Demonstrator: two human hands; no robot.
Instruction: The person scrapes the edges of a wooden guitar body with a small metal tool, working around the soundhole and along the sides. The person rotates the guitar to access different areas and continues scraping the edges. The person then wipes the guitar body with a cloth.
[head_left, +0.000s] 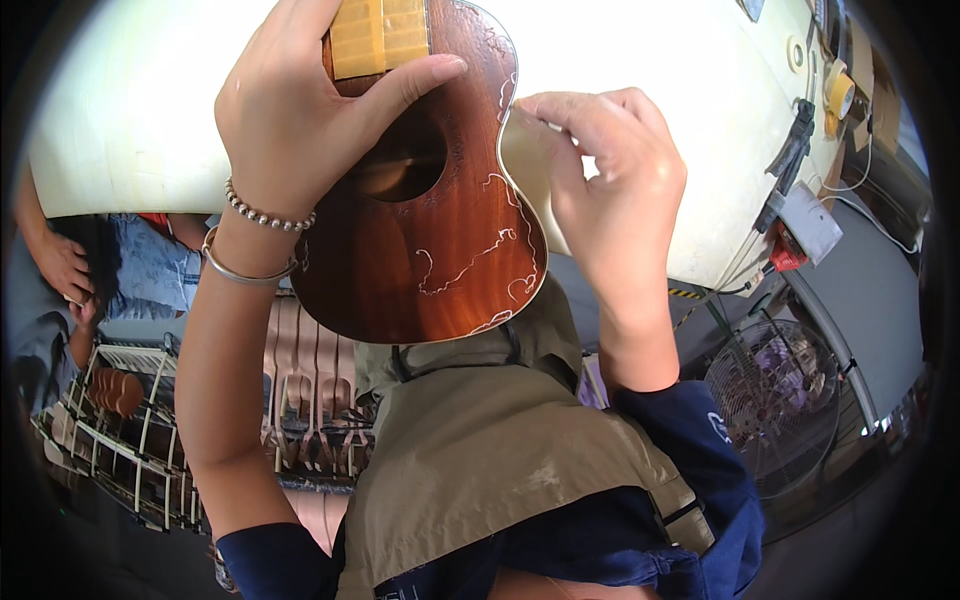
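- Left hand (285, 110): lies on the upper left of the body, thumb spread wide across the face. The other fingers leave the upper edge of the view; whether they grip the rim cannot be told. Brace with broad, even pressure.
- Silver beaded bracelet and plain metal bangle (262, 214): circle the left wrist, close to the finish. Raise the wrist enough to prevent scratching.
- Dark red-brown, glossy wooden ukulele body (390, 295): sits in front of the person, rounded end nearest them, reaching past the near edge of the tabletop in this view. Support this end against tipping.
- Yellow tape strips (380, 38): cover the face above the round sound hole (412, 160). Avoid lifting their edges.
- Thin white curling strands (508, 236): show on the face and along its right side; loose or fixed cannot be told. Check before rubbing.
- Right hand (620, 165): thumb and forefinger narrow to a pinch at the waist's pale edge; anything between them is too small to tell. Work lightly, following the curve.
- White tabletop (690, 60): extends behind both hands. Remove grit from beneath the body.
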